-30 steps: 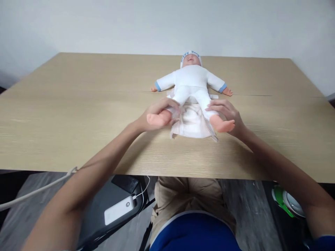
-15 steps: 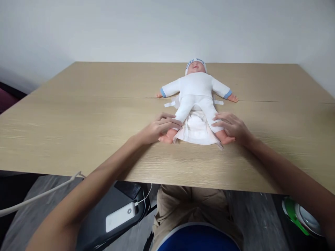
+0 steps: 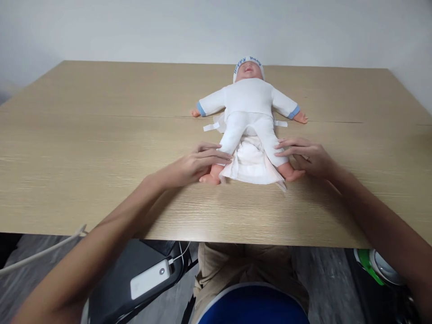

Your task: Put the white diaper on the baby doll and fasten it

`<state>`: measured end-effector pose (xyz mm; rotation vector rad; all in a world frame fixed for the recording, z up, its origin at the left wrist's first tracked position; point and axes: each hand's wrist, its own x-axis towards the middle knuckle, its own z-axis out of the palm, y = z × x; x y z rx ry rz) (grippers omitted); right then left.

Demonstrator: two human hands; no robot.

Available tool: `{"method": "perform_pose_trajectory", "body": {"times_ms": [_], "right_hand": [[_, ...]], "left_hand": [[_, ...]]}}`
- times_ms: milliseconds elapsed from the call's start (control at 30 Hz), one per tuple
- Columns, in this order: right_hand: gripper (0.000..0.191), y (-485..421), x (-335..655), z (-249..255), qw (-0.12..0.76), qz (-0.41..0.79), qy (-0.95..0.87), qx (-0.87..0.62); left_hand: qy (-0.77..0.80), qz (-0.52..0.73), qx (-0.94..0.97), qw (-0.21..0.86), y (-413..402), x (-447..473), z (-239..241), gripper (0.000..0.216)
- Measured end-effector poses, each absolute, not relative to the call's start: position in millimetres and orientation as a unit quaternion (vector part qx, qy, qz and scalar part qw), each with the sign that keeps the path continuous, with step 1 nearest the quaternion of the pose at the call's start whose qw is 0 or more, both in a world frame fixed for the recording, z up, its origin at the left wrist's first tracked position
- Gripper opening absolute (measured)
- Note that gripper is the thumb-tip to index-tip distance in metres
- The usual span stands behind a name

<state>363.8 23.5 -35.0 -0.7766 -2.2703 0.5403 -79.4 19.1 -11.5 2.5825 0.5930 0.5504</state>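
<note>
A baby doll [image 3: 249, 96] in a white suit and cap lies on its back on the wooden table [image 3: 101, 135], head away from me. An unfolded white diaper [image 3: 251, 167] is spread under its hips and between its legs. My left hand [image 3: 192, 164] rests on the doll's leg on the left, fingers stretched flat across the shin, with the bare foot just below it. My right hand [image 3: 312, 158] lies against the other leg, fingers extended, beside that foot. Both legs are down on the table.
Below the table's near edge are my lap, a white power bank [image 3: 150, 279] on a dark seat with a cable [image 3: 40, 253] running left, and a green and white object [image 3: 378, 268] on the floor at right.
The doll's legs, lifted in my hands a second ago, have come down onto the diaper and table. My fingers have loosened from a grip to lying flat on the legs.
</note>
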Motion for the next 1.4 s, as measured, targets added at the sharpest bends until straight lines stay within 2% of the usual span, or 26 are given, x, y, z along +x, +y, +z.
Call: {"method": "perform_pose_trajectory", "body": {"times_ms": [133,233,333,433,600,700,767,900,1000,1100,1267,1400], "right_hand": [[0.025,7,354,-25,0.313,0.185,-0.868,-0.338],[0.015,-8,342,-29,0.314,0.122,-0.863,-0.378],[0.016,-16,337,-37,0.313,0.079,-0.87,-0.373],[0.025,-21,338,-39,0.293,0.063,-0.88,-0.369],[0.06,-33,333,-31,0.234,0.05,-0.894,-0.379],[0.077,-43,323,-33,0.23,0.01,-0.891,-0.39],[0.073,-46,318,-36,0.224,-0.023,-0.884,-0.409],[0.053,-45,313,-38,0.213,-0.043,-0.878,-0.427],[0.036,-37,312,-36,0.231,-0.031,-0.874,-0.426],[0.021,-23,311,-32,0.271,-0.016,-0.862,-0.428],[0.034,9,307,-25,0.377,0.046,-0.811,-0.445],[0.043,41,304,-19,0.446,0.073,-0.772,-0.447]], "left_hand": [[0.249,0.164,0.915,0.272,14,-83,-6,0.048],[0.268,0.158,0.91,0.275,8,-82,-10,0.047],[0.281,0.172,0.904,0.274,4,-80,-16,0.046],[0.287,0.182,0.901,0.269,1,-81,-22,0.046],[0.323,0.184,0.892,0.259,-8,-72,-24,0.053],[0.365,0.208,0.885,0.2,-17,-55,-28,0.063],[0.37,0.234,0.888,0.143,-21,-43,-33,0.051],[0.38,0.265,0.884,0.066,-22,-27,-39,0.024],[0.392,0.28,0.874,0.058,-13,-24,-34,0.017],[0.395,0.301,0.863,0.093,0,-25,-25,0.035],[0.408,0.375,0.81,0.192,28,-21,-15,0.045],[0.408,0.449,0.77,0.196,66,-8,-16,0.054]]}}
